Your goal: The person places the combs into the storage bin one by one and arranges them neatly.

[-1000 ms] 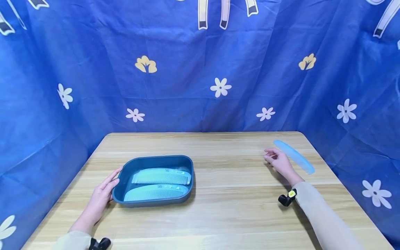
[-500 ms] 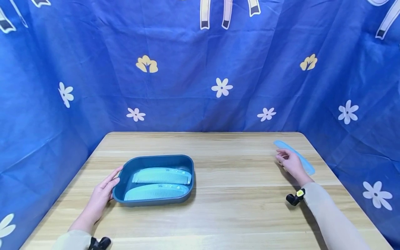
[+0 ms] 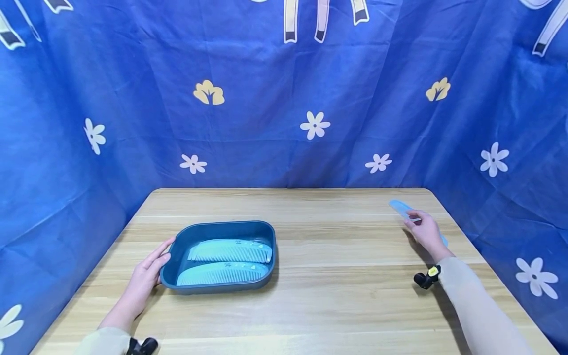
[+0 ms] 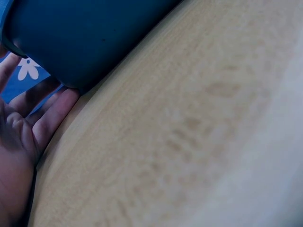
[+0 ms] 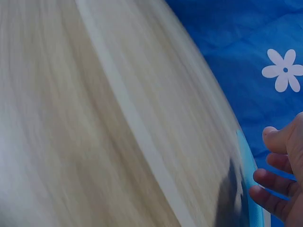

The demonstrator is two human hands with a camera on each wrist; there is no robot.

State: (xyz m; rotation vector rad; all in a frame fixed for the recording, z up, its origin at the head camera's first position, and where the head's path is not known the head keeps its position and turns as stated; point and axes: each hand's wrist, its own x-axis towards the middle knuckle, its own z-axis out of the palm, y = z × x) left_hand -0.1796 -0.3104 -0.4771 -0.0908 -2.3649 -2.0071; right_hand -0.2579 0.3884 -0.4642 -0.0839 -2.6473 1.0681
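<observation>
Two light blue combs lie side by side, the far comb [image 3: 230,250] and the near comb [image 3: 219,274], in a dark teal tub [image 3: 217,288] at the table's left. My left hand [image 3: 144,276] rests against the tub's left end, its fingers extended along the wall; the left wrist view shows fingertips touching the tub's lower corner. On the right, my right hand [image 3: 425,232] is over a third blue comb [image 3: 400,207] lying on the table and hides its middle. In the right wrist view, the fingers are loosely bent and spread beside this comb [image 5: 251,177], with no grip visible.
The wood-grain table [image 3: 328,296] stretches between the tub and the right-hand comb. Blue cloth [image 3: 266,123] printed with flowers hangs behind it and along both sides. A small black wrist device [image 3: 427,277] sits at the right cuff.
My right hand has moved rightward from beside the loose comb to over it, covering its middle. The left hand, the tub and its combs stay in place.
</observation>
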